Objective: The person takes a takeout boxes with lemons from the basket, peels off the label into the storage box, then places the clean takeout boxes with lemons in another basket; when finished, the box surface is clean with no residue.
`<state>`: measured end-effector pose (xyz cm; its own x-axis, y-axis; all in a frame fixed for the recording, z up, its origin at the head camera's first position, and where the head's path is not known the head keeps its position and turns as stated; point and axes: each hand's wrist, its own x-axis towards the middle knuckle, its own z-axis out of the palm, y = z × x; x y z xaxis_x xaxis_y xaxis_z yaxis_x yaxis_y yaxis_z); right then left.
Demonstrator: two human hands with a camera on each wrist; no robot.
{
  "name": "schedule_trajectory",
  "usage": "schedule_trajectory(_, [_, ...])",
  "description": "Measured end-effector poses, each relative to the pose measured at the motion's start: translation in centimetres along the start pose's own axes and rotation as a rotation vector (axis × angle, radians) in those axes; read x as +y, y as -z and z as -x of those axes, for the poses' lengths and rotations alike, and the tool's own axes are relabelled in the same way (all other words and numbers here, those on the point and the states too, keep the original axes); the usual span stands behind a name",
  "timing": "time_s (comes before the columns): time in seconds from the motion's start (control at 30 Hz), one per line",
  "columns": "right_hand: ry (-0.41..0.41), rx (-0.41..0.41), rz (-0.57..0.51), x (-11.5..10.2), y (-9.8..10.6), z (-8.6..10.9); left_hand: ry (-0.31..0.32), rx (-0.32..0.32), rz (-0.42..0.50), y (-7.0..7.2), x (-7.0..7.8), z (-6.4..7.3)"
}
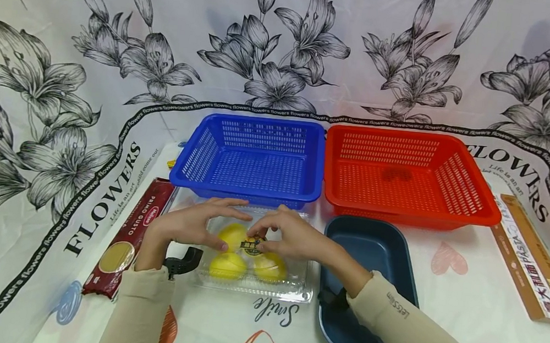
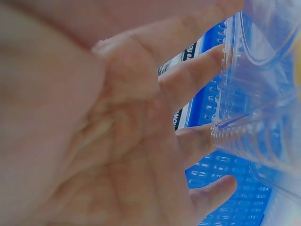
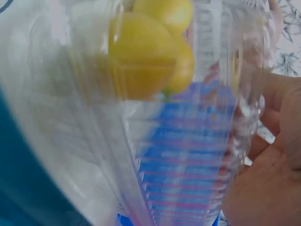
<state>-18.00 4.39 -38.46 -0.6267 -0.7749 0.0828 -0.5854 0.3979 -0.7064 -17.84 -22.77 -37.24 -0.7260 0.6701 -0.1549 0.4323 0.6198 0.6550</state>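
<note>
A clear plastic box with several yellow, lemon-like fruits and a dark label lies in front of the blue basket. My left hand spans its left side, fingers extended; in the left wrist view, fingertips meet the box's ridged edge. Over the right half of the lid is my right hand, fingers bent beside the label and thumb apart from them. The right wrist view puts the palm beside the box wall, fingers partly behind it. Whether these fingers pinch the plastic, I cannot tell.
Behind the box stand a blue basket and a red basket. A dark blue tray lies under my right forearm. Red pasta packaging is at left; a brown pasta box lies far right. Flowered cloth covers everything behind.
</note>
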Motion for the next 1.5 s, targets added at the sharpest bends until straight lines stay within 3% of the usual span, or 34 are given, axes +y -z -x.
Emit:
schedule_trajectory(0.37, [-0.097, 0.033, 0.081, -0.31, -0.45, -0.06, -0.002, -0.004, 0.009, -0.06, -0.14, -0.15])
schedule_trajectory(0.67, [-0.125, 0.021, 0.125, -0.49, -0.55, -0.20, -0.002, -0.002, 0.003, -0.13, -0.19, -0.13])
schedule_trajectory(1.1, [-0.120, 0.034, 0.097, -0.32, -0.77, -0.16, 0.007, 0.005, 0.014, -0.19, -0.02, -0.15])
schedule_trajectory(1.5, [-0.025, 0.051, -0.004, 0.07, -0.39, 0.20, -0.003, 0.002, 0.033, -0.12, 0.08, -0.05])
